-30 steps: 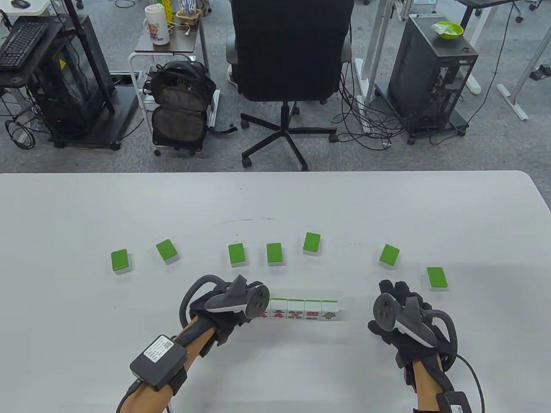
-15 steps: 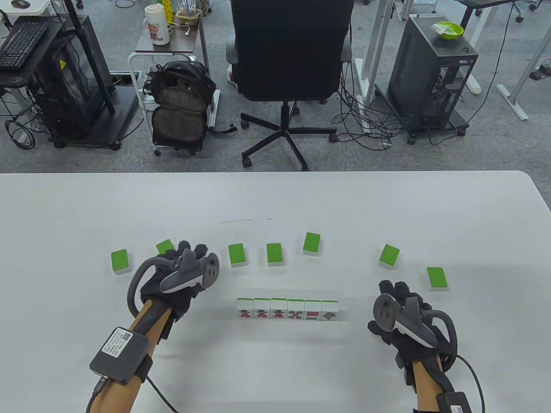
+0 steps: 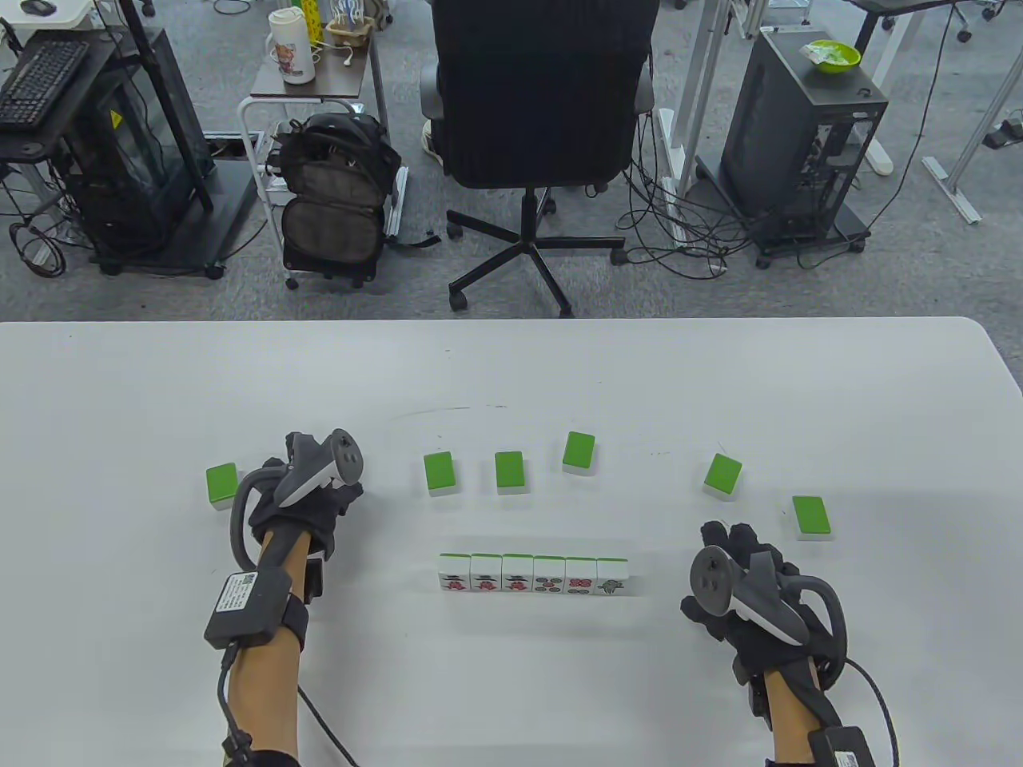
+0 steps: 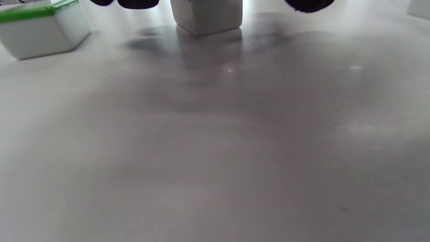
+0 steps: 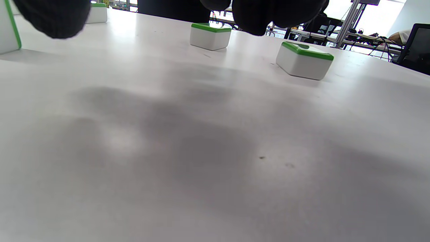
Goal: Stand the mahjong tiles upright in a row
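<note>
A row of several upright mahjong tiles (image 3: 534, 575) stands at the table's front middle, faces toward me. My left hand (image 3: 316, 473) is over a green-backed tile lying flat to the row's far left. In the left wrist view that tile (image 4: 206, 16) sits on the table between my dark fingertips (image 4: 137, 2), with small gaps on both sides. Another flat tile (image 3: 222, 483) lies just left of it, also in the left wrist view (image 4: 40, 30). My right hand (image 3: 739, 571) rests on the table right of the row, holding nothing.
More green-backed tiles lie flat in an arc behind the row: two (image 3: 440, 473) (image 3: 509, 471) at the middle, one (image 3: 579, 452) farther back, two (image 3: 723, 477) (image 3: 811, 516) at the right near my right hand. The table's far edge (image 3: 511, 321) faces an office chair.
My left hand left the row's left end and moved back and left, down over the second flat tile from the left. The right hand has stayed in place.
</note>
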Demonstrator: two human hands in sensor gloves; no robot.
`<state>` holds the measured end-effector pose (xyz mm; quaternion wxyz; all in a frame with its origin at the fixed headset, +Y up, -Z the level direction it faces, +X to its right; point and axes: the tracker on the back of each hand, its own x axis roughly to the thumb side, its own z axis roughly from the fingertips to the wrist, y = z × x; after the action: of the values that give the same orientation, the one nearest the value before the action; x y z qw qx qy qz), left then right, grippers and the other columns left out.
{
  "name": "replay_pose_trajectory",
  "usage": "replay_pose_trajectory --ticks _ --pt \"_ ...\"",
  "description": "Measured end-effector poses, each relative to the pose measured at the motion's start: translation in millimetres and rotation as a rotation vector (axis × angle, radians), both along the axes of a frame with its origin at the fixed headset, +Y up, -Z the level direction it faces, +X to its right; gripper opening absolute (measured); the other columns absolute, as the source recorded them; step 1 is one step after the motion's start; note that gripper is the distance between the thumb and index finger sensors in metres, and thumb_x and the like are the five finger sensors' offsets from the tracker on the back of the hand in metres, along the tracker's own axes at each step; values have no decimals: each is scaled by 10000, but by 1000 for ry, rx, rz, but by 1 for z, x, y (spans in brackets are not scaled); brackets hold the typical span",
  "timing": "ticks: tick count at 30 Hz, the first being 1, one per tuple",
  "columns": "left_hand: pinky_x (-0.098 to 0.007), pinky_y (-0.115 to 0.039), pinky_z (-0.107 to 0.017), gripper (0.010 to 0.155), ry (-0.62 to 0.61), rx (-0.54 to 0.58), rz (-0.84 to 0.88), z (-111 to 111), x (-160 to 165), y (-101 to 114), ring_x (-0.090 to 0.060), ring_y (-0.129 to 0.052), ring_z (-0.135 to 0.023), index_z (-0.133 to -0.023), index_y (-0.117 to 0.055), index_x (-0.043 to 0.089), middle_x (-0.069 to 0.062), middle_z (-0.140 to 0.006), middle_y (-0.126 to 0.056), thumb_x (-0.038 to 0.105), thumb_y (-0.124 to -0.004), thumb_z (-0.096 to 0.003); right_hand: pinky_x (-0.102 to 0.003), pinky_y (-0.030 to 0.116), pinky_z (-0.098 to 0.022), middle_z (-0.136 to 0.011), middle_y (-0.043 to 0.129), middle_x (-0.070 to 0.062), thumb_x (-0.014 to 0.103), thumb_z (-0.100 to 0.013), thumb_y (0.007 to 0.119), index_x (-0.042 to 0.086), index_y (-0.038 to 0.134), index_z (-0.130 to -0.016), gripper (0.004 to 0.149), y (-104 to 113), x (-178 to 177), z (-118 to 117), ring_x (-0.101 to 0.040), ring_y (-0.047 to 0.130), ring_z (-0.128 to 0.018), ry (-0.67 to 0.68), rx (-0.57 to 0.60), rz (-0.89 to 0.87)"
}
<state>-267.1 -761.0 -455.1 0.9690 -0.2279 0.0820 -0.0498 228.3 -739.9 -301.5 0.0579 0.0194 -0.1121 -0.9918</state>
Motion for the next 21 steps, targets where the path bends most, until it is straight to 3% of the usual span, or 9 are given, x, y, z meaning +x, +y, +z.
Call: replay_pose_trajectory --ticks 10,14,21 --pt "-521 -509 -859 685 -5 59 -62 -4 4 -7 -454 -588 -1095 -1205 -367 264 -256 -1254 -139 588 -583 -643 -658 527 -765 -1185 265 -204 645 -453 666 234 72 -1076 954 1 -3 1 -504 537 -1076 4 -4 9" --pt "-485 -562 -846 606 -7 102 -62 -4 3 -3 -411 -674 -1050 -1133 -490 302 -214 -1264 -236 581 -655 -621 -658 527 -765 -1184 265 -205 645 -453 666 233 72 -1076 955 1 -2 1 -503 539 -1076 0 -7 6" --pt "-454 -686 -766 449 -38 154 -106 -5 7 8 -340 -836 -913 -1005 -558 355 -129 -1229 -497 432 -781 -623 -657 529 -764 -1184 265 -204 644 -452 667 230 72 -1076 956 1 -3 1 -502 540 -1076 1 -8 -7"
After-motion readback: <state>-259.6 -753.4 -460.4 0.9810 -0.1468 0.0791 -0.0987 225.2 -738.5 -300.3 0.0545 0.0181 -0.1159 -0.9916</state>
